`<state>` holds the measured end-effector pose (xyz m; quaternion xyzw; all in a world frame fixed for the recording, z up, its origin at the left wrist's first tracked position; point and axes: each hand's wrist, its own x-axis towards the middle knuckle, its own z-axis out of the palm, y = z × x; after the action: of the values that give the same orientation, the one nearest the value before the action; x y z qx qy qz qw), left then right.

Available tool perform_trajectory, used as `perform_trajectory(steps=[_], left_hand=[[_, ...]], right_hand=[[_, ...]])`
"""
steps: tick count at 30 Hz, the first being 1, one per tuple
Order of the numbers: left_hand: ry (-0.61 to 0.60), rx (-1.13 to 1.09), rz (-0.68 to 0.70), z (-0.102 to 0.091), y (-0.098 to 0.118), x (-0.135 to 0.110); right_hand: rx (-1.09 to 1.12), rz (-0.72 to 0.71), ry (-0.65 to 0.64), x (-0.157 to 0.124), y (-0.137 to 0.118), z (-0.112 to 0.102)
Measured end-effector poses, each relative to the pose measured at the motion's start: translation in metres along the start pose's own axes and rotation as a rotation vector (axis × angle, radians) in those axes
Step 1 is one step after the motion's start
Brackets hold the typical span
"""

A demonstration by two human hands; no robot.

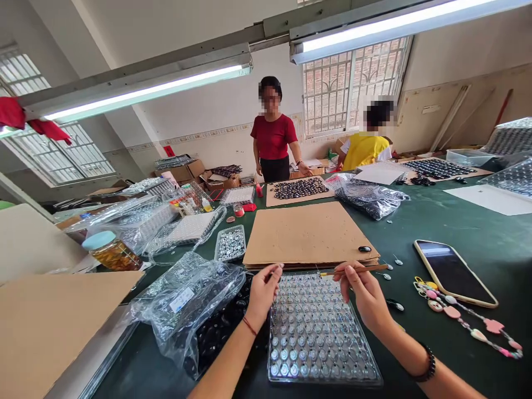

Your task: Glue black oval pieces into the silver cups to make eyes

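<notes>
A clear plastic tray (320, 332) filled with rows of small round silver pieces lies on the green table in front of me. My left hand (262, 293) rests at the tray's far left corner, fingers curled together; what it pinches is too small to see. My right hand (362, 288) hovers over the tray's far right corner, gripping a thin wooden stick (366, 269) that points left and right. Just beyond the tray lies a stack of brown cardboard sheets (307, 233) with one dark oval bead (364, 249) on it.
A plastic bag of dark beads (195, 310) lies left of the tray. A phone (455, 272) and a pink charm strap (469, 318) lie to the right. Two people stand at the table's far end beside boards of dark beads (299, 188). Cardboard (54, 321) covers the left edge.
</notes>
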<state>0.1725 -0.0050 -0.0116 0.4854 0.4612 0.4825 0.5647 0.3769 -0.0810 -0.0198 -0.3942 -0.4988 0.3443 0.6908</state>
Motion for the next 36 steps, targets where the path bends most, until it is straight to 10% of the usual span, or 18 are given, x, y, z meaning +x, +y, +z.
perform_trajectory(steps=[6,17,36], left_hand=[[0.072,-0.316,-0.075,-0.03,0.026,0.038],[-0.339,0.4,-0.017,0.025,-0.013,-0.031],[-0.386,0.468,-0.017,0.026,-0.015,-0.029]], right_hand=[[-0.05,0.003,-0.006,0.002,0.005,-0.005],[-0.27,-0.052,-0.149,-0.009,0.009,0.001],[-0.54,-0.274,-0.355,-0.014,0.0,0.006]])
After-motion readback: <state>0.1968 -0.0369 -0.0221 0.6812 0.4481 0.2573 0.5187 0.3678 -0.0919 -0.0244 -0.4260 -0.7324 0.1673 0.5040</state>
